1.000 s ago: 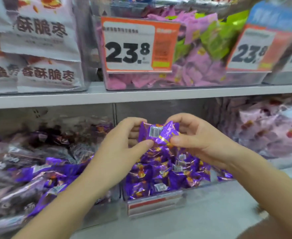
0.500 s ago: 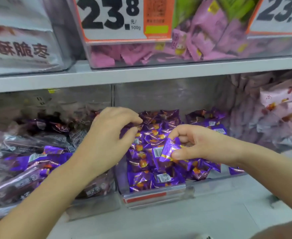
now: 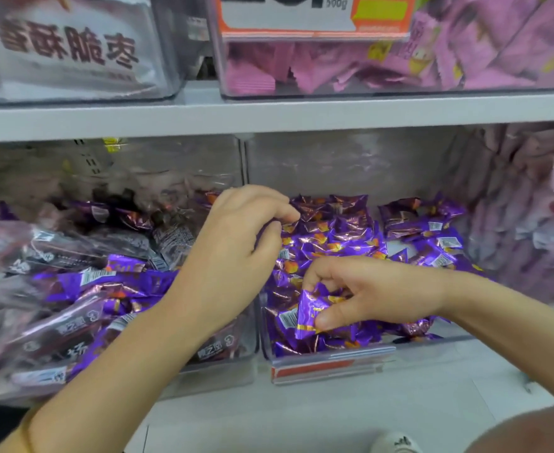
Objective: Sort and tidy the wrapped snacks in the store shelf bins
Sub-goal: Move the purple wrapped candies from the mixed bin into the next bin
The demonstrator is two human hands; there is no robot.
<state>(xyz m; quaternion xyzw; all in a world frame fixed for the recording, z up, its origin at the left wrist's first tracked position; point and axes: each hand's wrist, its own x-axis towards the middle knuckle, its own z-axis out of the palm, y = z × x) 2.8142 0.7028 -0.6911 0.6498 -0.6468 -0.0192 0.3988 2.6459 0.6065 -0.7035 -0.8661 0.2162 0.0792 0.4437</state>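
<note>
Our right hand (image 3: 373,289) pinched on a purple snack packet (image 3: 311,312) over its bin (image 3: 334,353); left hand (image 3: 236,243) loosely curled, empty.

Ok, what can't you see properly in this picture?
Price tag, head view: the top edge cuts off its number.
Left hand: its own back hides whether the curled fingers grip a snack.
Purple snack in the right hand: print too small and blurred to read.
Red label strip: blurred, no words readable.
</note>
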